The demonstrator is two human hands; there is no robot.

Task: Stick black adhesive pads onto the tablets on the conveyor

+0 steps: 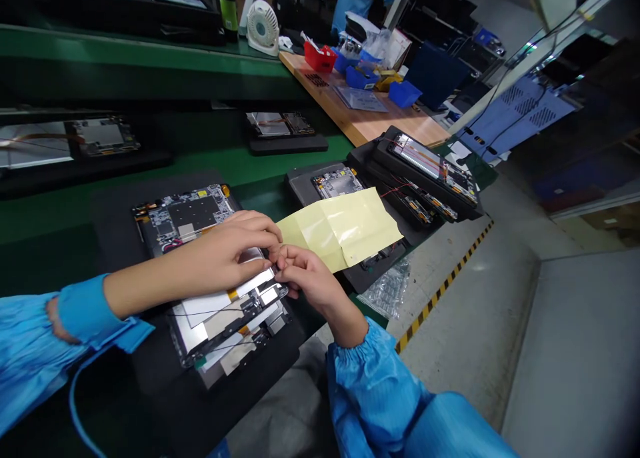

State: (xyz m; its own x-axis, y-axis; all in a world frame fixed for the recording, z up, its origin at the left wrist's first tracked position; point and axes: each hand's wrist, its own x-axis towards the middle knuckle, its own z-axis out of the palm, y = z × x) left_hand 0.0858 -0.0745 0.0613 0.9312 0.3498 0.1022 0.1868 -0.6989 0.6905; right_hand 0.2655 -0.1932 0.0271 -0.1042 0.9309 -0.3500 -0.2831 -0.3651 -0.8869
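Observation:
An opened tablet (215, 325) with its battery and ribbon parts exposed lies tilted over another on a black foam tray (165, 405). Over its upper right edge, my left hand (240, 248) is bent, with thumb and fingertips drawn together. My right hand (313, 281) pinches at the same corner, its fingertips meeting those of the left. Whatever sits between the fingers is too small or hidden to make out. Behind them is a circuit board (193, 215), partly covered by my left forearm. A creased yellow sheet (345, 228) spreads just beyond my right hand. A blue band with a cord circles my left wrist.
More opened tablets (433, 165) on black trays are stacked to the right. Others (280, 123) sit on the green bench behind. A small white fan (263, 28), a red bin (320, 57) and blue bins (360, 78) stand farther back. Bubble wrap (387, 291) lies at the bench edge.

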